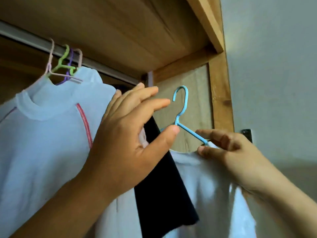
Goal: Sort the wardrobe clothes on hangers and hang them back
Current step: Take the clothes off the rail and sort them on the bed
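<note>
1. Left hand (130,140), centre of frame: fingers spread, thumb tip touching the neck of the light-blue plastic-coated wire hanger (181,115).
2. Right hand (228,152), right of centre: pinching that hanger's right shoulder and the collar of the white shirt (205,194) draped on it.
3. Hook free, below and right of the silver metal wardrobe rail (25,38) in the upper left, not yet hung.
4. Likely risks: collar slipping off under a light pinch; hook snagging the black garment (163,194) or the crowded pastel hangers (66,66).
</note>
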`<state>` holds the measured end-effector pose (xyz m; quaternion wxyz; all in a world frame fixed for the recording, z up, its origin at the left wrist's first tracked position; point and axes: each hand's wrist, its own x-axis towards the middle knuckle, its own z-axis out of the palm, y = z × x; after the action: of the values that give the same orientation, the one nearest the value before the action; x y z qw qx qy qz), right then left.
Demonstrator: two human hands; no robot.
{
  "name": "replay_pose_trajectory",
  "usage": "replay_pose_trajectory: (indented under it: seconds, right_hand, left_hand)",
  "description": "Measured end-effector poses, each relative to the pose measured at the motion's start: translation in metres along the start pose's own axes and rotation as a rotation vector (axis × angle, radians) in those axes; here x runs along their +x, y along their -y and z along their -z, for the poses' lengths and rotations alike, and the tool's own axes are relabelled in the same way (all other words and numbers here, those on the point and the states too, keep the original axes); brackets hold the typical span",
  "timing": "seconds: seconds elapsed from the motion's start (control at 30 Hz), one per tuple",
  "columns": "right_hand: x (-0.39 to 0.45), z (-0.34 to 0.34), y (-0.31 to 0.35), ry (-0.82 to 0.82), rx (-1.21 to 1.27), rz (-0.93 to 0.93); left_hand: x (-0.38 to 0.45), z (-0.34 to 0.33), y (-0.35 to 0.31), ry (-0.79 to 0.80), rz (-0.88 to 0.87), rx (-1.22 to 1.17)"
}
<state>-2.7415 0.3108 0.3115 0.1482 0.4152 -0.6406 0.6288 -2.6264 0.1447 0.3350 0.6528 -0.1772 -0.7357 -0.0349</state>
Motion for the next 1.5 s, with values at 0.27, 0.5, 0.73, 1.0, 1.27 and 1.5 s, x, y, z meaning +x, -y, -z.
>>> replay_pose_trajectory:
  seconds: [0.27, 0.5, 0.73, 1.0, 1.27, 1.5]
  right_hand:
    - [-0.152, 0.047, -0.035, -0.022, -0.310, -0.039]
    - [-0.257, 0.083, -0.047, -0.025, -0.367, -0.174]
    - [-0.352, 0.120, -0.041, 0.012, -0.274, -0.394]
    - [-0.427, 0.202, -0.003, 0.029, -0.553, -0.662]
    - [-0.508, 0.214, 0.049, -0.357, -0.993, -0.845]
    - [-0.577, 0.187, 0.105, -0.897, -1.106, -0.936]
  left_hand:
    - [-0.099, -0.059, -0.086, 0.201, 0.134, -0.341]
    - [-0.194, -0.097, -0.129, 0.438, 0.477, -0.483]
    - [-0.251, -0.108, -0.189, 0.534, 0.371, -0.627]
    - [-0.276, -0.127, -0.293, 0.547, 0.139, -0.866]
    - [-0.271, -0.154, -0.410, 0.556, -0.156, -1.178]
    - [-0.265, -0.170, -0.510, 0.563, -0.401, -1.610]
